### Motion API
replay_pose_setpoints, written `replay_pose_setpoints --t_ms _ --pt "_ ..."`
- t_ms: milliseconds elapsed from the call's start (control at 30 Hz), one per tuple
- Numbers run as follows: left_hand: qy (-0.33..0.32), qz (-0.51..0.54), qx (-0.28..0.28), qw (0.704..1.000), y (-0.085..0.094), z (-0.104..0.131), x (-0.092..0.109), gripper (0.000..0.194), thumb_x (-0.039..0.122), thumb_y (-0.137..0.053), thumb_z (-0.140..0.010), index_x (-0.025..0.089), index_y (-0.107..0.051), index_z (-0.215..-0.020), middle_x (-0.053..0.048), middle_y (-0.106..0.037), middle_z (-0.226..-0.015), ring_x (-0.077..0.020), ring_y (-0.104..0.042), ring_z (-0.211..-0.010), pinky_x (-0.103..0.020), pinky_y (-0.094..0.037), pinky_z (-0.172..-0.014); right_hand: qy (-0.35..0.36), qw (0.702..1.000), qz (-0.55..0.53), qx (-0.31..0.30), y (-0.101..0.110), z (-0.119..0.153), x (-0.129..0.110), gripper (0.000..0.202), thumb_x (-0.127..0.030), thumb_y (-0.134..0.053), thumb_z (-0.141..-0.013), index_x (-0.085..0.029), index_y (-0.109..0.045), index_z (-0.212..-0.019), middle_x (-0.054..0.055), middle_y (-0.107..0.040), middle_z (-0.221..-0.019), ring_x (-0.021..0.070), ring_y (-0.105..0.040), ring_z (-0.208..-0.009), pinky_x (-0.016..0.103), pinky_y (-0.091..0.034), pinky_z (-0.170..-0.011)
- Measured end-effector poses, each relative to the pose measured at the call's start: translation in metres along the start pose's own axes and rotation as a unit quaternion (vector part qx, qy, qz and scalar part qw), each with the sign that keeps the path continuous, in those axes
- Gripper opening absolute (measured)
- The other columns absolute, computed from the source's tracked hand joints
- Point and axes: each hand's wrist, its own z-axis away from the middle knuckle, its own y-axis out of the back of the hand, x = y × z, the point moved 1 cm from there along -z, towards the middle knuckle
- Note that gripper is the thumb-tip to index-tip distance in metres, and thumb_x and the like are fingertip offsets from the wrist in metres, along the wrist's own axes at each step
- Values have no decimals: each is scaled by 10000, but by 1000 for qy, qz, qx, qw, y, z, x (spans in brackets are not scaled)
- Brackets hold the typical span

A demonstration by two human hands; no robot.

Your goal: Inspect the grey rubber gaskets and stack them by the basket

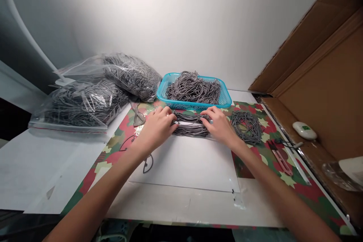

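Two flat bundles of thin grey cords lie side by side at the back of a white sheet (187, 166). My left hand (159, 123) has its fingers curled on the left end of the farther cord bundle (189, 116). At its right end, my right hand (219, 124) pinches the same bundle between thumb and fingers. Just in front, nearer to me, rests the second cord bundle (190, 131), close to both thumbs. Whether the thumbs touch it I cannot tell. A blue plastic basket (195, 105) piled with grey cords (195, 87) stands right behind my hands.
Clear bags of grey cords (85, 102) sit at the left. To the right lie a loose cord pile (246, 126), pink-handled thread snips (280, 157) and a white oval object (304, 131). Single cords (148, 163) lie by my left forearm. Cardboard (320, 79) walls the right side.
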Motion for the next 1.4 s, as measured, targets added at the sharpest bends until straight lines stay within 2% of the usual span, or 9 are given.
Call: replay_pose_setpoints --t_ms 100,300,500,767,933,1100,1267,1333,1400 --pt "17 3 -15 1000 -4 -12 4 157 219 -564 -857 180 -691 -775 -115 -612 -1035 -309 -531 -1023 -439 -457 -826 -10 999 33 -16 -5 -3 -3 223 -163 -520 -906 -180 -713 -1018 120 -583 -1056 280 -579 -1009 423 -482 -873" --pt "55 77 -49 994 -7 -14 -7 137 256 -564 -811 200 -683 -774 -82 -591 -995 -289 -541 -1000 -420 -456 -827 -25 997 61 -34 -5 5 -3 264 -100 -491 -893 -193 -735 -936 113 -564 -1129 253 -565 -1070 386 -474 -921" --pt "97 179 -61 977 -5 -21 -12 135 312 -610 -746 208 -694 -722 -46 -586 -900 -227 -574 -909 -352 -462 -837 -46 994 82 -54 -7 7 -2 296 -100 -465 -888 -168 -752 -873 141 -557 -1201 285 -546 -1108 430 -473 -931" --pt "155 287 -67 943 5 -24 -16 273 438 -614 -726 178 -695 -700 -29 -670 -781 -160 -567 -672 -278 -423 -621 -45 992 91 -75 -7 7 -3 356 -104 -429 -913 -197 -750 -1035 133 -564 -1209 269 -540 -1107 430 -481 -932" --pt "181 277 -26 943 6 -32 -17 288 429 -587 -765 162 -691 -743 -31 -684 -746 -158 -581 -657 -267 -409 -607 -29 993 88 -70 -6 8 -2 351 -104 -429 -915 -197 -739 -1052 127 -570 -1188 261 -550 -1095 405 -496 -902" --pt "185 201 17 962 5 -38 -12 164 295 -571 -795 175 -682 -780 -57 -697 -853 -213 -624 -827 -290 -404 -681 -15 996 78 -45 -8 5 -1 341 -110 -423 -922 -189 -728 -1053 134 -570 -1190 269 -563 -1104 423 -492 -935" --pt "179 133 9 975 11 -7 -20 238 407 -529 -862 212 -655 -913 -57 -697 -897 -222 -625 -799 -296 -376 -630 -4 998 62 -21 -3 11 -4 316 -161 -418 -951 -181 -716 -1057 141 -566 -1187 279 -576 -1096 435 -497 -932" --pt "171 119 -9 978 15 15 -34 268 454 -523 -861 216 -647 -863 -60 -700 -899 -223 -623 -788 -295 -381 -612 9 999 53 2 2 21 -7 299 -180 -428 -953 -186 -703 -1071 146 -554 -1213 289 -571 -1099 446 -503 -910" --pt "159 109 -46 980 18 37 -51 226 440 -601 -785 220 -653 -777 -59 -689 -825 -235 -617 -752 -295 -388 -583 34 998 40 36 7 35 -13 276 -178 -443 -945 -192 -691 -1066 148 -553 -1215 293 -574 -1087 447 -513 -876"
